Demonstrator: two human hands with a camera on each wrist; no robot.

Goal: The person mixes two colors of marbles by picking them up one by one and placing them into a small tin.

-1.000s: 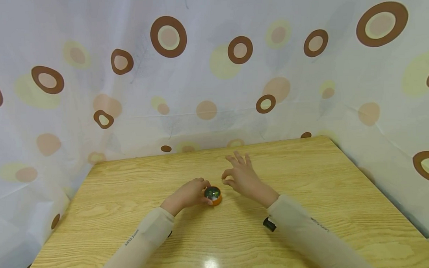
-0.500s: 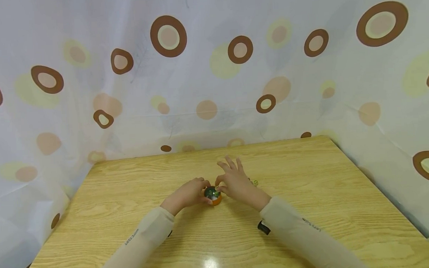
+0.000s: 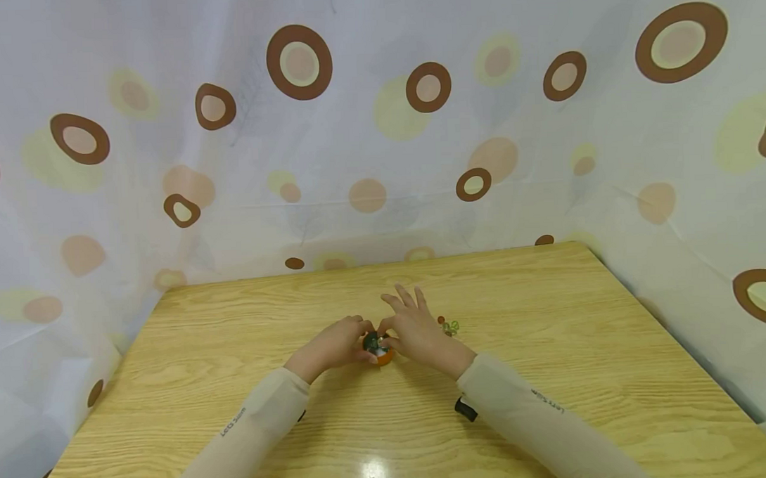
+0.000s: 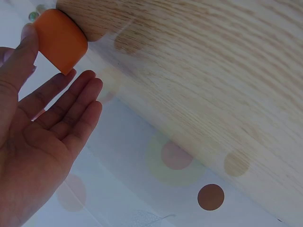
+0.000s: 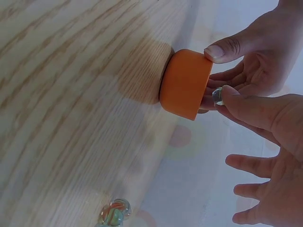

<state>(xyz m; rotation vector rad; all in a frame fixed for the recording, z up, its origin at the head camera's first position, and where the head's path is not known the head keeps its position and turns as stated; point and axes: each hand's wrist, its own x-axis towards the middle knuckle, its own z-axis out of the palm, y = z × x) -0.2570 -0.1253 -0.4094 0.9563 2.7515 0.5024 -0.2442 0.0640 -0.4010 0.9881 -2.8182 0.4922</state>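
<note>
A small orange cup (image 3: 384, 360) stands on the wooden table, its dark, shiny inside partly hidden by fingers in the head view. My left hand (image 3: 332, 348) holds the cup by its rim, thumb on the near side and fingers on the far side. In the right wrist view, my right hand (image 5: 279, 142) pinches a clear glass marble (image 5: 218, 96) between thumb and forefinger, close to the mouth of the orange cup (image 5: 185, 85). The other fingers of that hand are spread. Several loose marbles (image 3: 449, 327) lie on the table just beyond my right hand.
The wooden table (image 3: 538, 318) reaches back to a white curtain (image 3: 367, 148) patterned with brown and yellow circles. The curtain also hangs at both sides. A black wrist device (image 3: 466, 409) sits under my right sleeve.
My right hand has moved left from beside the cup to over its mouth, bringing the loose marbles behind it into view. My left hand keeps its hold on the cup.
</note>
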